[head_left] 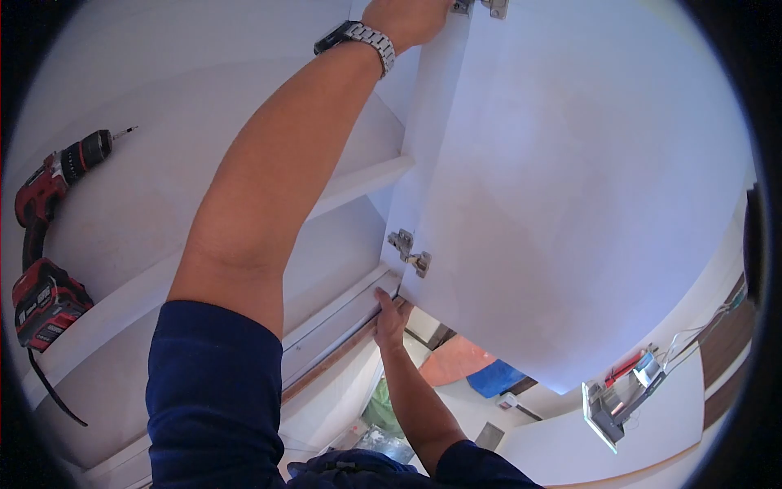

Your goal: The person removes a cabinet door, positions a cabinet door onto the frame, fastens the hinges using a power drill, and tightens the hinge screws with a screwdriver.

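Observation:
My left hand (411, 23) reaches up to the top of a white cabinet, beside the upper metal hinge (494, 8). Its fingers are mostly out of sight, and a watch with a metal band (371, 38) is on that wrist. Low down, my right hand (390, 316) grips the cabinet's bottom edge at the corner, thumb on the inner side and fingers partly hidden below. A white cabinet door (570, 187) hangs open on the right. The lower hinge (410, 251) joins it to the cabinet side, just above my right hand.
A red and black cordless drill (50, 196) with a bit and battery lies inside the cabinet at left. A white shelf (362, 181) crosses the interior. Below right are a lit lamp-like device (603, 416) with cables, a blue item (495, 377) and a green bag-like item (383, 407).

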Demonstrator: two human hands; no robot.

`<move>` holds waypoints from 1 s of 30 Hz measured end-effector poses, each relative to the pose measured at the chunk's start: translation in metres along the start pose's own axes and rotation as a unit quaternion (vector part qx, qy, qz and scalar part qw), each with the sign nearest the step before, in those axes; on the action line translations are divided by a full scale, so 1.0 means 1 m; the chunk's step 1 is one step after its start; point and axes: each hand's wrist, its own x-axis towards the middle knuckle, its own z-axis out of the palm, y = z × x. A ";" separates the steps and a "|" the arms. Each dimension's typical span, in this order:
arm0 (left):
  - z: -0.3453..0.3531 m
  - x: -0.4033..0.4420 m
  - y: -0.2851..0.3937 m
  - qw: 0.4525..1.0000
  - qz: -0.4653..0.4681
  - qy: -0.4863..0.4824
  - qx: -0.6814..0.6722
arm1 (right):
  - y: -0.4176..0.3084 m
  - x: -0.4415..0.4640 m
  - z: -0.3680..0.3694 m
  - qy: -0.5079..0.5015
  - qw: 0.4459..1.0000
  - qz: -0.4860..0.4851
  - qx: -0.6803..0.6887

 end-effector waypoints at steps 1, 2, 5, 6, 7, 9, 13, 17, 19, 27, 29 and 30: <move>-0.002 -0.002 0.002 1.000 -0.003 -0.002 -0.005 | -0.005 -0.002 0.002 -0.005 1.000 -0.006 0.011; -0.005 -0.003 0.004 1.000 -0.006 -0.004 -0.009 | -0.009 -0.003 0.003 -0.011 1.000 -0.012 0.022; -0.005 -0.003 0.004 1.000 -0.018 -0.007 -0.009 | -0.011 -0.002 0.004 -0.007 1.000 -0.013 0.017; -0.003 -0.002 0.004 1.000 -0.022 -0.008 -0.007 | -0.012 -0.003 0.004 -0.007 1.000 -0.011 0.018; -0.004 -0.003 0.005 1.000 -0.025 -0.008 -0.010 | -0.015 -0.004 0.005 -0.007 1.000 -0.008 0.023; -0.005 -0.004 0.007 0.999 -0.030 -0.008 -0.015 | -0.016 -0.005 0.006 -0.004 1.000 -0.006 0.022; -0.003 -0.003 0.006 1.000 -0.024 -0.005 -0.011 | -0.013 -0.003 0.005 0.010 1.000 -0.011 -0.004; -0.004 -0.001 0.003 0.999 -0.031 -0.014 -0.022 | -0.020 -0.006 0.008 0.012 1.000 -0.025 0.003; -0.005 0.001 0.000 0.999 -0.033 -0.021 -0.028 | -0.025 -0.009 0.009 0.017 1.000 -0.018 0.005; -0.011 0.009 -0.016 0.996 -0.065 -0.029 -0.053 | -0.025 -0.009 0.008 0.018 0.999 -0.028 -0.020; -0.013 0.009 -0.016 0.996 -0.067 -0.036 -0.052 | -0.022 -0.007 0.008 0.013 0.999 -0.031 -0.007; -0.013 0.009 -0.015 0.996 -0.068 -0.040 -0.052 | -0.020 -0.007 0.007 0.016 0.999 -0.032 -0.012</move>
